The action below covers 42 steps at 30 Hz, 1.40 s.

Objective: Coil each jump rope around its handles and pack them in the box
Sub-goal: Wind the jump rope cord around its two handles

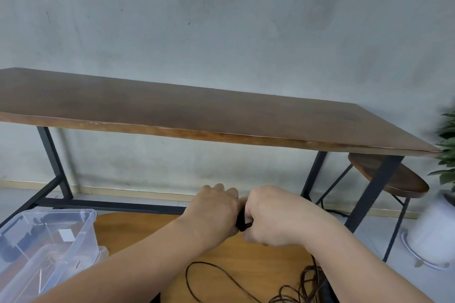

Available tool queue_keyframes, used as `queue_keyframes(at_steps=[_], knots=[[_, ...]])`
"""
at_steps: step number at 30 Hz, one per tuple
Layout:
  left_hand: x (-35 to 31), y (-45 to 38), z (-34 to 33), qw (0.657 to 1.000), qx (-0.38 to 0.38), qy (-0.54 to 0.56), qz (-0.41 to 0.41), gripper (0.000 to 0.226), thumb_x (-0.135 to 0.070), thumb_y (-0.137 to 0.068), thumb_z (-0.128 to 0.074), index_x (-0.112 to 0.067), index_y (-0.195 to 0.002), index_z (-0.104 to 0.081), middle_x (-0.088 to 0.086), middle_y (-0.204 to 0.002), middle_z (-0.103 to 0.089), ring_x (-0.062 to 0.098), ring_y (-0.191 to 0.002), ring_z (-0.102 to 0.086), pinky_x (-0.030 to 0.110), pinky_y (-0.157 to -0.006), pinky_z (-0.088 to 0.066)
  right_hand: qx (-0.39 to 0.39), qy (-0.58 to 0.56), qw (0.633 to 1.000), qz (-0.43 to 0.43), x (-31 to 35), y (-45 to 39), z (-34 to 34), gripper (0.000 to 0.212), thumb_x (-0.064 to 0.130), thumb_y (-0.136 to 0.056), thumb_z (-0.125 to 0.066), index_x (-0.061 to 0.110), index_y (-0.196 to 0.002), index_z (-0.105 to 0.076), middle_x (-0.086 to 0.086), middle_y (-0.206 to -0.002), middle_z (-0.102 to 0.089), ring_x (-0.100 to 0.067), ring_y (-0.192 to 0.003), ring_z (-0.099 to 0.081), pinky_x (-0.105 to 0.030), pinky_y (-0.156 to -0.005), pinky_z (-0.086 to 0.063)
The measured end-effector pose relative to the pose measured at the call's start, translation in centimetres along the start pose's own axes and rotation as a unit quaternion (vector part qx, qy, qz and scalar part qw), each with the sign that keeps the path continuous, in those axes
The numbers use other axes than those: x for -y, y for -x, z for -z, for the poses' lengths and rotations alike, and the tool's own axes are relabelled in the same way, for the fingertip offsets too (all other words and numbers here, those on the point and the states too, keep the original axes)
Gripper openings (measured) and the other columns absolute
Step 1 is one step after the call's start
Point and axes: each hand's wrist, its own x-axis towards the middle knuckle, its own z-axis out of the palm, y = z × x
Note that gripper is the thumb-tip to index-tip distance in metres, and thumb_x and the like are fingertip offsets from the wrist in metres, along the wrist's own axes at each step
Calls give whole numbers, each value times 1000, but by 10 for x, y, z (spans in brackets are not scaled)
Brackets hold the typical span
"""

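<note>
While curled shut — both hands' fingers (256,206) around black handles (242,221)

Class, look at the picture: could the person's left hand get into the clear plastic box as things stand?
Probably yes. The clear plastic box sits open-topped beside the left forearm, nothing between. But the left hand would first have to release the black handles it grips with the right hand.
</note>
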Motion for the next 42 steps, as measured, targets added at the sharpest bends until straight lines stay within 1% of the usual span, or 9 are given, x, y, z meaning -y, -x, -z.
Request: queue_keyframes(at_steps=[8,12,16,20,24,26,31,38,42], knots=[[-2,14,0,993,54,97,-34,29,-20,-93,-55,-16,-122,-51,6,-114,-51,27,-103,-53,38,-86,-45,5,-91,995,51,-28,-13,33,18,36,-84,-75,19,-76,-75,8,-68,-67,-2,-64,-57,-24,-63,-49],[3,22,8,980,26,194,-23,14,-18,-93,-54,-19,-105,-49,-6,-96,-46,19,-88,-53,29,-71,-43,27,-239,967,89,-60,-36,26,24,40,-75,-82,17,-78,-76,3,-70,-66,-4,-65,-56,-26,-66,-48],[4,26,15,956,-14,291,-29,11,-17,-89,-56,-20,-99,-52,-15,-94,-38,11,-78,-50,15,-65,-40,36,-437,895,82,-80,-50,-1,27,37,-70,-79,12,-72,-68,4,-56,-52,-8,-52,-43,-19,-52,-37],[0,28,13,930,8,366,-28,27,-14,-84,-63,-19,-111,-59,-16,-113,-42,11,-88,-56,24,-80,-49,69,-573,810,101,-81,-58,-34,21,39,-66,-77,19,-69,-70,4,-60,-59,-7,-51,-52,-17,-52,-45],[9,23,11,920,-36,387,39,26,-13,-82,-64,-24,-105,-60,-18,-108,-45,9,-88,-56,16,-78,-47,35,-754,653,63,-69,-62,-69,15,10,-92,-58,8,-82,-68,-8,-76,-58,-13,-58,-50,-25,-52,-41],[11,20,10,922,-62,376,67,18,-13,-83,-63,-22,-99,-61,-12,-98,-51,9,-83,-55,17,-72,-48,3,-781,623,36,-60,-62,-84,26,3,-102,-42,5,-85,-61,-6,-69,-48,-10,-51,-34,-21,-44,-27],[17,14,7,945,-44,306,104,21,-22,-89,-56,-21,-109,-56,-2,-93,-63,18,-81,-59,28,-69,-49,-24,-754,657,-1,-41,-53,-99,22,14,-105,-38,3,-104,-56,1,-63,-42,-10,-49,-23,-23,-44,-17],[9,-2,-5,979,-17,125,163,35,-28,-89,-61,-16,-116,-42,2,-106,-58,22,-95,-57,29,-70,-39,-37,-569,819,-61,-11,-35,-110,32,30,-107,-36,10,-102,-60,3,-62,-47,-9,-44,-31,-22,-44,-26],[5,-12,-16,986,17,3,167,28,-16,-93,-53,-10,-118,-43,8,-115,-54,24,-104,-54,31,-78,-40,-62,-402,912,-55,-3,-32,-107,36,37,-104,-36,17,-76,-47,1,-68,-50,-15,-57,-43,-29,-58,-35]])
